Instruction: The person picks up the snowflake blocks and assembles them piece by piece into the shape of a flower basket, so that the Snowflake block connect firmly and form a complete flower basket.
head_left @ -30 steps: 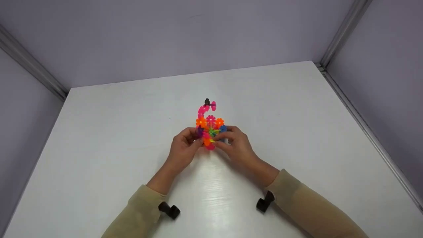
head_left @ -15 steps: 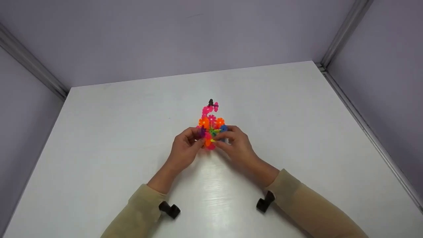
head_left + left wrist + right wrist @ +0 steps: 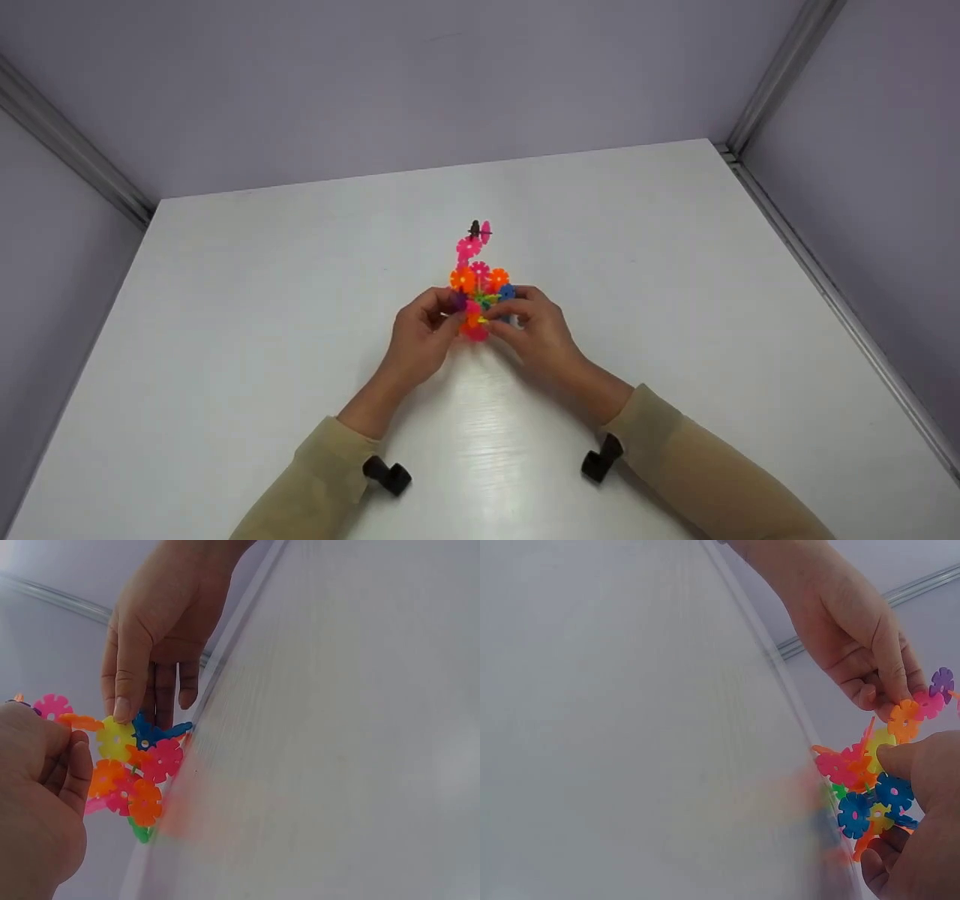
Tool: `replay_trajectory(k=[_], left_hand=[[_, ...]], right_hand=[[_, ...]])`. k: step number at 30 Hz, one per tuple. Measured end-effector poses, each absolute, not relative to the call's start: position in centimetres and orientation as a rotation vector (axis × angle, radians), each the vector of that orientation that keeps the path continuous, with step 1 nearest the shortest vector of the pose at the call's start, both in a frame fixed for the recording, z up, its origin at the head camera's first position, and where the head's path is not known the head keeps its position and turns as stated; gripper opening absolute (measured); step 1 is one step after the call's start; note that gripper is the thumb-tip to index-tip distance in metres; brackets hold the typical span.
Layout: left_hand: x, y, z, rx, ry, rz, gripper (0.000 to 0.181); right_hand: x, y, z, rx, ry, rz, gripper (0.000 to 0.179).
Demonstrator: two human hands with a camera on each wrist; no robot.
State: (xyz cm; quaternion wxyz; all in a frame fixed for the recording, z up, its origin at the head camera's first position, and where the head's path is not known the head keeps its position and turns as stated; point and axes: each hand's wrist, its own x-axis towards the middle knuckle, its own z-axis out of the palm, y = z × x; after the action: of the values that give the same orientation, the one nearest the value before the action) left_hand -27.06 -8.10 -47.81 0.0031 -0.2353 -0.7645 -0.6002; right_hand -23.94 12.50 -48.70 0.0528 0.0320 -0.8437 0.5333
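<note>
Several notched plastic snowflake discs, joined into one colourful model (image 3: 478, 270), sit between both hands at the middle of the table. My left hand (image 3: 421, 334) pinches a side chain of the model; in the right wrist view its fingertips are at an orange disc (image 3: 904, 720) beside pink and purple ones. My right hand (image 3: 538, 334) holds the other side, its thumb on a yellow disc (image 3: 116, 741), with blue discs (image 3: 853, 814) near its fingers. A pink chain (image 3: 469, 247) rises at the far side, tipped by a black disc (image 3: 475, 228). Fingers hide parts of the model.
The white table (image 3: 262, 300) spreads around the hands. A pale back wall (image 3: 450, 82) and side walls with metal rails (image 3: 787, 67) enclose it. Black wrist mounts (image 3: 388, 476) sit on both sleeves.
The pink chain with the black disc has shifted first right, then turned, and its tip stands higher. My left hand has moved slightly right; my right hand has stayed nearly still.
</note>
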Motion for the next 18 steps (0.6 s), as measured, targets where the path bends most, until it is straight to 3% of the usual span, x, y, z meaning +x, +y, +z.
replay_trajectory(k=[18], left_hand=[[-26.95, -8.27, -47.96, -0.778, -2.373, -1.872, 0.015]], right_hand=[[-23.92, 12.70, -48.96, 0.134, -2.542, 1.617, 0.004]])
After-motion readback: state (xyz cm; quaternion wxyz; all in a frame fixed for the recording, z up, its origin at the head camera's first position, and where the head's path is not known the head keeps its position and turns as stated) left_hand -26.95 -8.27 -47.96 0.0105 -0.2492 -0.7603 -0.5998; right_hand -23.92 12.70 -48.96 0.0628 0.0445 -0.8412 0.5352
